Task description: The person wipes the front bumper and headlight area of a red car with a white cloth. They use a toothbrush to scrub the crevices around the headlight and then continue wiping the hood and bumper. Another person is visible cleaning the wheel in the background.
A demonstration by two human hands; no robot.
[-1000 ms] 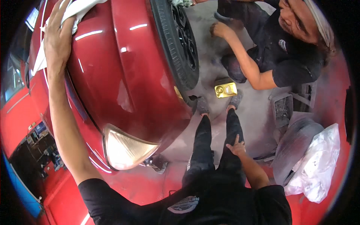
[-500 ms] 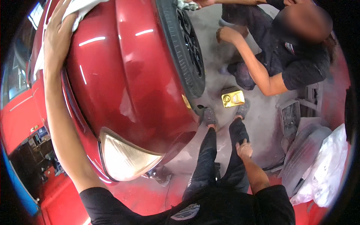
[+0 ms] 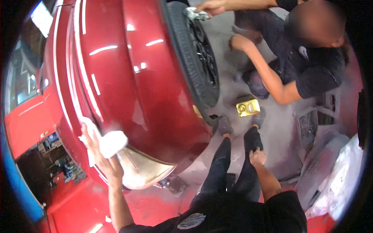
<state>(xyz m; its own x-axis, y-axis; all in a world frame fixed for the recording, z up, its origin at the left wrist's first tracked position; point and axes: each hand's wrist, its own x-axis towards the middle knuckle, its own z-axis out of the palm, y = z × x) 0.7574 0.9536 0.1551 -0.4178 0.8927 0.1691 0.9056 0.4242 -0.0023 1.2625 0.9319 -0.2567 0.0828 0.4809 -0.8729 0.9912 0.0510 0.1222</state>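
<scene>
A folded white cloth (image 3: 113, 143) is under and beside my left hand (image 3: 103, 161), at the inner end of the headlight. My fingers press it onto the red car's front (image 3: 151, 97), somewhat smeared by motion. The pale headlight (image 3: 142, 169) lies just right of that hand. My right hand (image 3: 257, 157) rests against my dark trouser leg, its fingers curled in and nothing visible in them. Glossy streaks of light run along the red bonnet and fender.
At the right a co-worker crouches, one hand (image 3: 211, 7) holding a crumpled pale cloth (image 3: 197, 14) by the wheel (image 3: 200, 58). A gold box-shaped thing (image 3: 248, 108) stands near my feet. Plastic-wrapped parts (image 3: 338, 174) lean at the lower right. Another red vehicle (image 3: 33, 120) is at the left.
My left hand has come back from the far part of the bonnet to the headlight, bringing the white cloth along. The co-worker's cloth shows more fully by the wheel. My right hand stays on my leg.
</scene>
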